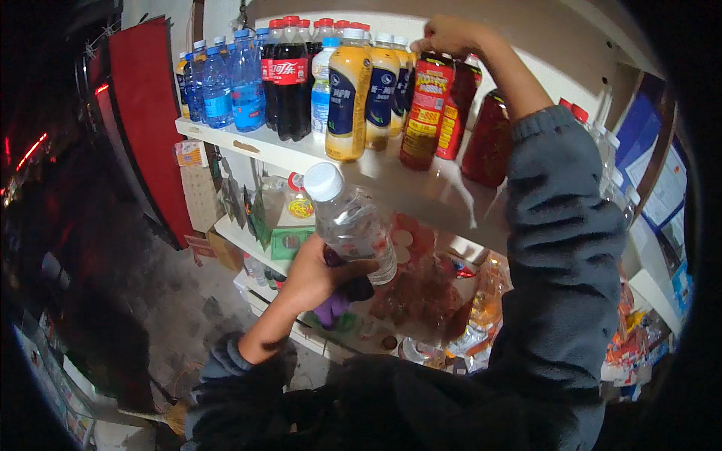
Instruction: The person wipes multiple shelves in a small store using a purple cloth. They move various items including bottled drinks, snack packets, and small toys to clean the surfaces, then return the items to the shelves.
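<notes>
My left hand is wrapped around a clear plastic bottle with a white cap, tilted in front of the shelves. A dark and purple item, perhaps a cloth, shows below the same hand. Up at the top shelf, my right hand closes over the top of a dark red drink bottle with a red and yellow label; its cap is hidden by my fingers. A similar bottle stands just behind, and another dark red bottle is partly covered by my sleeve.
Along the top shelf stand yellow drink bottles, cola bottles and blue-labelled water bottles. Lower shelves hold a small jar and a green packet. Bagged goods sit lower right. A red panel rises at left.
</notes>
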`<state>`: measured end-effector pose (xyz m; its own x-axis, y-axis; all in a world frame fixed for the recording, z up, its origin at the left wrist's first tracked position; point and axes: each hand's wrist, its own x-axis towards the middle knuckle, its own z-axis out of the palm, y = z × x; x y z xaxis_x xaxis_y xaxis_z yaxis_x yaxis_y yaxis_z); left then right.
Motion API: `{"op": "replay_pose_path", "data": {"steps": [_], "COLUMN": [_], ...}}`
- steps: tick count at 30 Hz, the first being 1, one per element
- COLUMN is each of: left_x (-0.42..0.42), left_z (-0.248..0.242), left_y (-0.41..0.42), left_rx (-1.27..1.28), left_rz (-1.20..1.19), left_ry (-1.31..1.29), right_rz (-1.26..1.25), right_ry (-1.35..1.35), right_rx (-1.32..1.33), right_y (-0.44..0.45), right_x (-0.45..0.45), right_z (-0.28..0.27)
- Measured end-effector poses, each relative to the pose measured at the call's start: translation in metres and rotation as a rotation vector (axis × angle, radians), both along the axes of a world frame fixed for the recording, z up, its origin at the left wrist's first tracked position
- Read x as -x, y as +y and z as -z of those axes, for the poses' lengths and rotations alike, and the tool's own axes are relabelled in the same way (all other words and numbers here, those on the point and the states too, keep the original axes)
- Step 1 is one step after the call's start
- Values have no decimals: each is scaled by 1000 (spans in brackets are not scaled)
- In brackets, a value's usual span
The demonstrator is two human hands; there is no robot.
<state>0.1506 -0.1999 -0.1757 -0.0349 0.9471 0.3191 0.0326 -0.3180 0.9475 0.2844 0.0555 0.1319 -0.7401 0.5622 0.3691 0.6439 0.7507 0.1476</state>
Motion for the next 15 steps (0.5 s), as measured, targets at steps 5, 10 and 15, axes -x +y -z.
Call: {"op": "replay_pose_path", "data": {"steps": [5,10,15], "left_x": [-3,-2,-6], "left_z": [12,18,19], "left_y": [-16,-22,-23], "left_rx": [-34,-32,-66], "left_rz": [-19,-35,-12], "left_ry": [46,61,-3], "right_rz": [-215,-251,-6], "right_ry": [52,102,118], "right_rx": [-1,-27,62], "right_y": [14,-5,-24], "right_x": [4,29,53], "right_z": [9,7,10]}}
